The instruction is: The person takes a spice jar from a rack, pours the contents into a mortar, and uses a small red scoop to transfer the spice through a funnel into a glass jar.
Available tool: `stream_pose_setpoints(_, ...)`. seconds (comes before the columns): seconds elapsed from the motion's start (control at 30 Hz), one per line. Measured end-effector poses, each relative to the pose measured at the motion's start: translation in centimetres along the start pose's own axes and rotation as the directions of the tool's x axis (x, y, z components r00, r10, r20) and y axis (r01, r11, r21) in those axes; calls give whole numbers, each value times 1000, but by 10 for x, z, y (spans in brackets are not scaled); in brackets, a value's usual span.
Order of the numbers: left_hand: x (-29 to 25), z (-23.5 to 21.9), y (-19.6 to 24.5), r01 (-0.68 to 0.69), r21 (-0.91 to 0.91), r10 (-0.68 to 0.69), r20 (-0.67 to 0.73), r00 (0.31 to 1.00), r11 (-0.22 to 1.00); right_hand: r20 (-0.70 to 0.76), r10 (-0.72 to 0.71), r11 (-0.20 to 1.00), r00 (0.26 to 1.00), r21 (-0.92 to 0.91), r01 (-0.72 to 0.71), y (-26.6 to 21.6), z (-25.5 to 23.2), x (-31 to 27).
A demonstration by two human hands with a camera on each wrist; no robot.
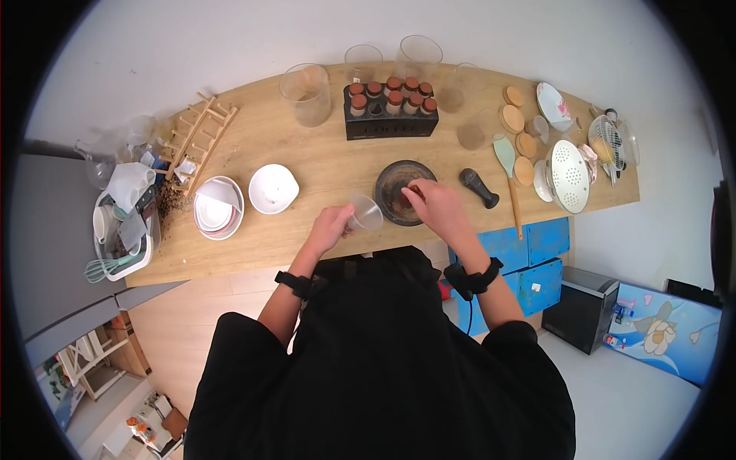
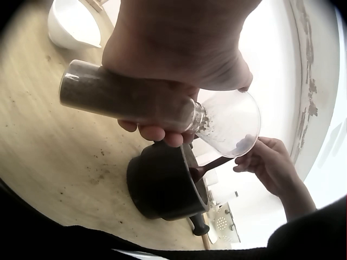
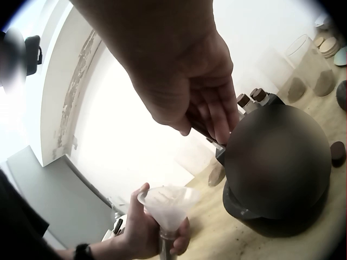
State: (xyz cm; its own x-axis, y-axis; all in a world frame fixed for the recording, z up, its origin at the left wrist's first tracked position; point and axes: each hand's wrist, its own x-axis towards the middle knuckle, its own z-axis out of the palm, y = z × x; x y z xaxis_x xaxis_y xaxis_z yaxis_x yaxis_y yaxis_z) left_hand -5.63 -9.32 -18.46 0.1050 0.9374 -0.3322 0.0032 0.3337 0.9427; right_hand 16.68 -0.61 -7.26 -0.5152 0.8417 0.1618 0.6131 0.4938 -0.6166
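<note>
My left hand [image 1: 330,228] grips a clear glass vial [image 2: 95,93] filled with dark powder. A clear funnel [image 2: 230,122] sits in the vial's mouth, with dark bits around its narrow end and my thumb at its rim. Next to it on the table stands a dark stone mortar [image 2: 157,184] with brownish powder inside [image 1: 395,184]. My right hand [image 1: 443,208] pinches a dark reddish-brown spoon [image 2: 212,166], whose bowl is down inside the mortar. The black pestle [image 1: 480,188] lies to the right of the mortar.
Behind the mortar stands a black rack [image 1: 391,126] of cork-topped vials, with glass jars [image 1: 307,100] around it. White bowls [image 1: 274,189] are on the left, beside a wooden rack [image 1: 201,142]. A spatula [image 1: 512,184], cork lids [image 1: 511,119] and a white colander [image 1: 570,176] lie right.
</note>
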Motion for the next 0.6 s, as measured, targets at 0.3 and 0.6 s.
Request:
stream_pose_setpoints(0.3,-3,9,9,129,364,-118,-51,992,922,108,383,864,917,308,-397,29,0,33)
stream_pose_setpoints(0.6,6,15,22,153,472,-143,-56,988,868,180,493,629,851,603,-492,65,-7,25)
